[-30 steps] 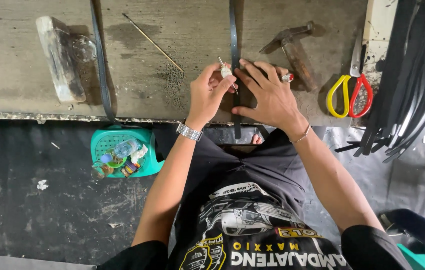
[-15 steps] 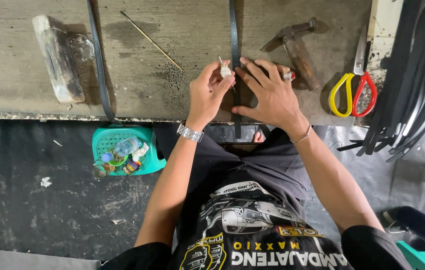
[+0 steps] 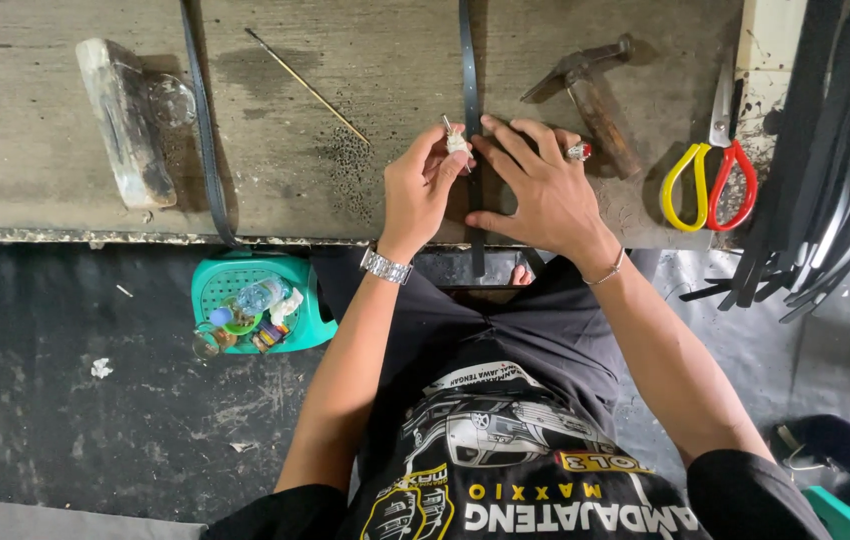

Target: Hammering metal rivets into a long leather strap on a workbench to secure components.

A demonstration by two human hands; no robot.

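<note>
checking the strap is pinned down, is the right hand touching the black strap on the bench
Touching. The head view shows the right hand spread flat over the black strap, its fingers lying across it, no gap visible.

A worn grey tabletop (image 3: 45,210), stained and scuffed, spans the top. Below it lies a dark floor (image 3: 75,420), scratched and littered with small white scraps.

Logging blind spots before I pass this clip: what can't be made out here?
- Tip of small tool in left hand: hidden by fingers.
- Black strap beneath right hand: covered by the palm.
- Green basket contents: too small.
- Bundle of black strips: cut off by right edge.
</note>
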